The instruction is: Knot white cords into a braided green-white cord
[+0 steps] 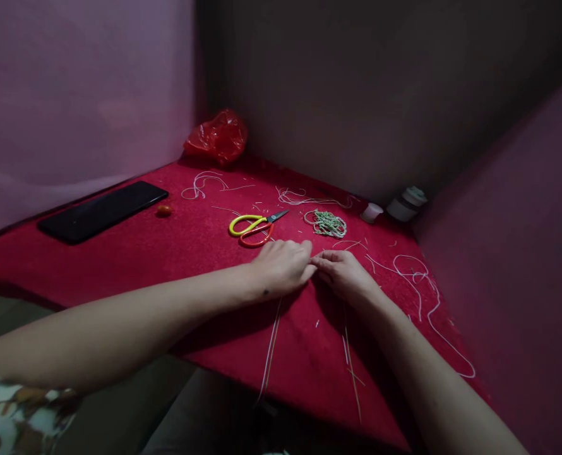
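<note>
My left hand [283,266] and my right hand [345,273] meet fingertip to fingertip over the red cloth [167,253], both pinched closed on thin pale cords [270,347] that trail back toward me over the cloth's near edge. Just beyond the hands lie yellow and orange scissors [255,226] and a small pile of green knotted cord [328,223].
A black phone [101,211] lies at the left with a small red bead [163,210] beside it. A red plastic bag [217,137] sits in the far corner. A small white cup [371,212] and a tipped jar [406,203] stand at the right wall. Loose white cord [423,284] curls at right.
</note>
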{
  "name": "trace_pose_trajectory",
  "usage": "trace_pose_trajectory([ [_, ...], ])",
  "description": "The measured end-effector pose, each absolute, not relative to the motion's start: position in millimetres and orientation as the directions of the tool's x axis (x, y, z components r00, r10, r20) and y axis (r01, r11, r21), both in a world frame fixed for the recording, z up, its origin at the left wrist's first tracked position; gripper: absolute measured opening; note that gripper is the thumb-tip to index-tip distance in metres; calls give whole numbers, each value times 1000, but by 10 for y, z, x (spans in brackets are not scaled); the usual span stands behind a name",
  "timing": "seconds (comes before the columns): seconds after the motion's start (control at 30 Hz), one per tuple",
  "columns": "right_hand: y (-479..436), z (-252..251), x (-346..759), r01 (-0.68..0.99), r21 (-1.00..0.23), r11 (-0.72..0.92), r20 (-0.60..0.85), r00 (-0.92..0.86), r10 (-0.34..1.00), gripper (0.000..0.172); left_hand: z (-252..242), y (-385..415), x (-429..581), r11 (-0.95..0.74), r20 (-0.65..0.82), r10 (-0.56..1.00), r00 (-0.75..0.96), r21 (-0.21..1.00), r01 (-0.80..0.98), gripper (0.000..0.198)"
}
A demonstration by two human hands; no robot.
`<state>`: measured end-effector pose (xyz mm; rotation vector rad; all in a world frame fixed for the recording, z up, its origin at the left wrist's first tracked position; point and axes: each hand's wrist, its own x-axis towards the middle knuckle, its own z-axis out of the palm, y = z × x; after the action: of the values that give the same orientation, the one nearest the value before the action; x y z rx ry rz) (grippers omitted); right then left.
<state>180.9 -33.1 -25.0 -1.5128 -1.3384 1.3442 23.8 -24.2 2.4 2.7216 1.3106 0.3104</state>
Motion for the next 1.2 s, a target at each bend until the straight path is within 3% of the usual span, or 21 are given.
trace_pose_trajectory([
  [0.17,-315,-286,1803,426,-897,-118,-122,19,992,24,-36,-62,207,-611,-6,788,616,113,783,29],
  [0.33,-285,-317,1808,576,-815,-58,-40,45,998,23,-68,-26,209,-590,-10,800,600,176,788,29],
  [0.5,-341,-223,1799,538,-836,-110,-117,22,993,27,-37,49,183,-537,-63,782,620,438,721,21],
  [0.63,-413,-101,1864,375,-895,-240,-299,-107,948,26,6,59,165,-162,-298,762,574,771,616,17],
  [0.73,-438,-78,1937,282,-924,-258,-320,-202,926,26,20,21,170,134,-392,690,608,895,425,15],
  [0.83,-451,-103,1953,207,-946,-251,-295,-220,930,26,2,-33,183,352,-446,641,624,894,278,15],
  [1.0,-483,-111,1863,188,-966,-178,-194,-70,978,18,-35,-113,170,595,-566,579,587,785,170,17],
  [1.2,-484,-91,1878,107,-969,-223,-234,-112,966,21,20,-170,176,654,-637,524,566,726,212,20],
])
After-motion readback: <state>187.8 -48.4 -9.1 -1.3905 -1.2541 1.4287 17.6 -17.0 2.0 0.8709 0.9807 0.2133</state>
